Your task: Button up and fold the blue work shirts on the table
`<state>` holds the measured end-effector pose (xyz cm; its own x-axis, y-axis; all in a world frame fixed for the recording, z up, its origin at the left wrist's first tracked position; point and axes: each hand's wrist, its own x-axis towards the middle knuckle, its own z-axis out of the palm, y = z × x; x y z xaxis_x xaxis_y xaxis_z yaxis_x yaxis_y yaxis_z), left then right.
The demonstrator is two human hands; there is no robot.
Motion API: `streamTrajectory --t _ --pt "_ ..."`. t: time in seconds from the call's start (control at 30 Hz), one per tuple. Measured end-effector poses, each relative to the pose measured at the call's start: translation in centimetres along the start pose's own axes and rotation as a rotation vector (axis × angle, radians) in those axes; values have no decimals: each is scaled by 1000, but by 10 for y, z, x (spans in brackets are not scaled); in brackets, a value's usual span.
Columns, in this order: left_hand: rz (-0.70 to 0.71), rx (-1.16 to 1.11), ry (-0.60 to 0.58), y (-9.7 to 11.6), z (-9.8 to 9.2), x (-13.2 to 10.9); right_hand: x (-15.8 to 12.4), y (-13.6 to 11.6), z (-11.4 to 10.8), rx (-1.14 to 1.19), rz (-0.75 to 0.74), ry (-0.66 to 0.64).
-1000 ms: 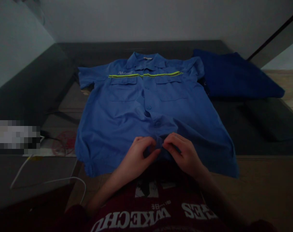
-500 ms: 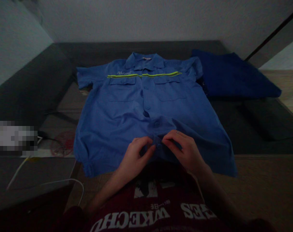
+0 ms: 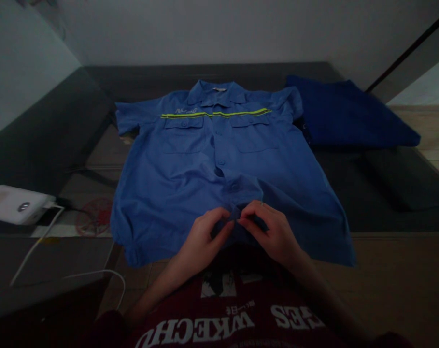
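A blue short-sleeved work shirt with a yellow reflective chest stripe lies flat, front up, collar away from me. My left hand and my right hand meet at the bottom of its buttoned front, near the hem. Both pinch the placket cloth between thumb and fingers, fingertips almost touching. The button under them is hidden by my fingers. Higher buttons on the front look fastened.
A folded dark blue garment lies at the back right. A white device with a white cable sits at the left. The dim surface is dark at the back, with wooden board at the right front.
Both hands stayed at the lower placket; the fingers shifted slightly and the cloth between them bunched a little. The view drifted slightly.
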<state>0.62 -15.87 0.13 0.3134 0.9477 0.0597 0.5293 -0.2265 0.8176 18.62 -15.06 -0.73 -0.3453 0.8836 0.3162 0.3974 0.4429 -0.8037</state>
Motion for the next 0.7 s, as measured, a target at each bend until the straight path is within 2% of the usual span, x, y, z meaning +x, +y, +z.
streamTrajectory --t 0.27,0.4,0.47,0.57,0.63,0.7 --pt "37 48 -30 0 -1 0 1 0 2 -11 -16 28" --pt "86 158 -58 -1 -19 10 4 2 -11 -90 -26 87" --pt "101 261 -29 -7 -40 20 9 9 -30 -199 -10 125" --pt "51 513 110 -28 -90 36 18 31 -74 -460 61 173" --pt "-56 722 269 -50 -129 45 25 52 -107 -664 164 211" --pt "-238 916 343 -76 -164 51 32 74 -135 -837 330 194"
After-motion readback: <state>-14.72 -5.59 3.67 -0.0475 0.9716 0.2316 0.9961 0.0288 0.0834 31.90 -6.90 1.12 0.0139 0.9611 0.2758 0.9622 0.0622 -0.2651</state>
